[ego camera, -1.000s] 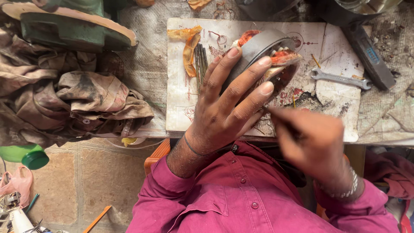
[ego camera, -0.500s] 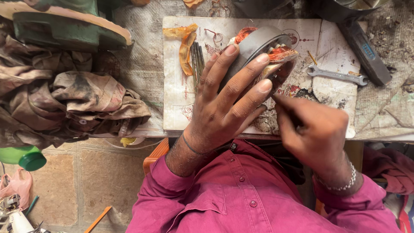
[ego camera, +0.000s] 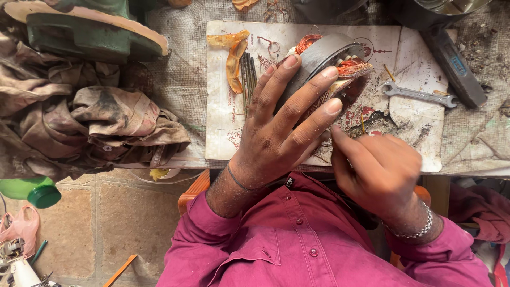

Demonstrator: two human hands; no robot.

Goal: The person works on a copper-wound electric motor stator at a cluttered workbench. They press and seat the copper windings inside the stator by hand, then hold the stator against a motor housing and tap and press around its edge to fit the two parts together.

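Observation:
My left hand (ego camera: 287,122) is spread over a grey round motor stator (ego camera: 325,53) with copper wire windings (ego camera: 355,68), holding it tilted on a stained white board (ego camera: 297,37). My right hand (ego camera: 380,167) is just below the stator's lower edge, fingers pinched together near the windings; whatever it grips is hidden. Both arms wear magenta sleeves, and a metal bracelet sits on the right wrist.
A steel wrench (ego camera: 419,95) and a dark bar-shaped tool (ego camera: 454,66) lie on the right of the board. Orange strips (ego camera: 234,58) and thin dark rods (ego camera: 247,79) lie at its left. Dirty rags (ego camera: 90,122), a green metal part (ego camera: 85,32) and a green bottle (ego camera: 32,190) are at left.
My right hand has moved left and up toward the stator's lower edge. My left hand has kept its hold on the stator.

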